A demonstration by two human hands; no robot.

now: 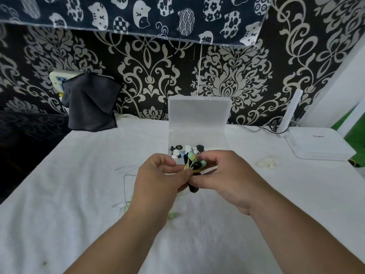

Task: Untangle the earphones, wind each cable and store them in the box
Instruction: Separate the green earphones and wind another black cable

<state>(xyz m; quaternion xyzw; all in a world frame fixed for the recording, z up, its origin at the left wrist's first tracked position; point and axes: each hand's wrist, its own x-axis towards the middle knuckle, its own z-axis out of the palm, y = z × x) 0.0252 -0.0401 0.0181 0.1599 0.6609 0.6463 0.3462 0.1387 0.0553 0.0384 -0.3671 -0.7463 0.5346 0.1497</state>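
Observation:
Above the white table, my left hand [158, 175] and my right hand [221, 175] together pinch a small bundle of earphones [194, 165] with pale green buds, black parts and yellowish cable. A black piece hangs below my fingers. Thin pale cable [125, 186] trails from the bundle down to the cloth at the left. Just behind the hands stands the clear plastic box [199, 135] with its lid upright; black and white earphone parts lie inside it.
A white router [316, 145] with an upright antenna sits at the right. A small whitish cable bundle [266, 164] lies right of the box. A dark cloth [92, 103] hangs over a socket at the back left. The table's left edge drops into darkness.

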